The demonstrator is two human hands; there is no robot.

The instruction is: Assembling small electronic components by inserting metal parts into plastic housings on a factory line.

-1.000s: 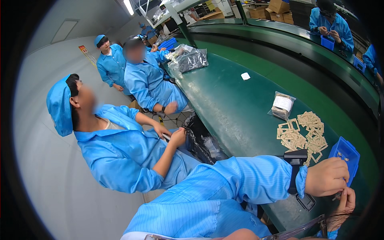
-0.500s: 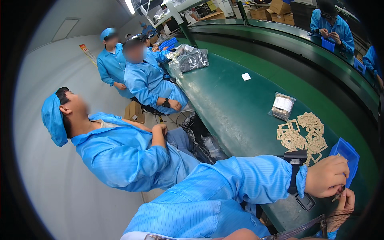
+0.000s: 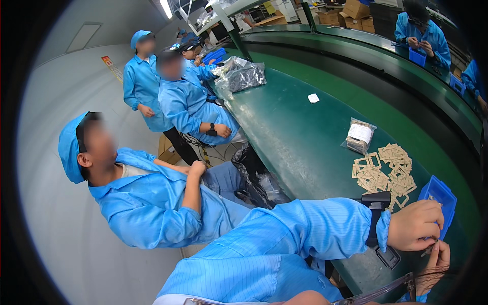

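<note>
My left hand (image 3: 414, 225) comes out of a long blue sleeve at the lower right, with its fingers closed on a small thin piece that I can barely make out. Just below it, my right hand (image 3: 438, 260) pinches the same small piece from underneath. Both hands hover at the near edge of a shallow blue tray (image 3: 438, 199) on the green belt (image 3: 305, 132). Left of the tray lies a heap of several flat tan frame-shaped pieces (image 3: 386, 171). A black strap with a clip (image 3: 377, 216) sits on my left wrist.
A clear bag of tan parts with a white label (image 3: 360, 136) lies beyond the heap. A white scrap (image 3: 313, 98) and grey bags (image 3: 243, 76) lie farther along. A seated person in blue (image 3: 152, 198) leans back on my left; others (image 3: 190, 101) work behind.
The seated person on my left has leaned back and lowered a hand toward the lap. A standing person behind has shifted. My hands have stayed by the blue tray.
</note>
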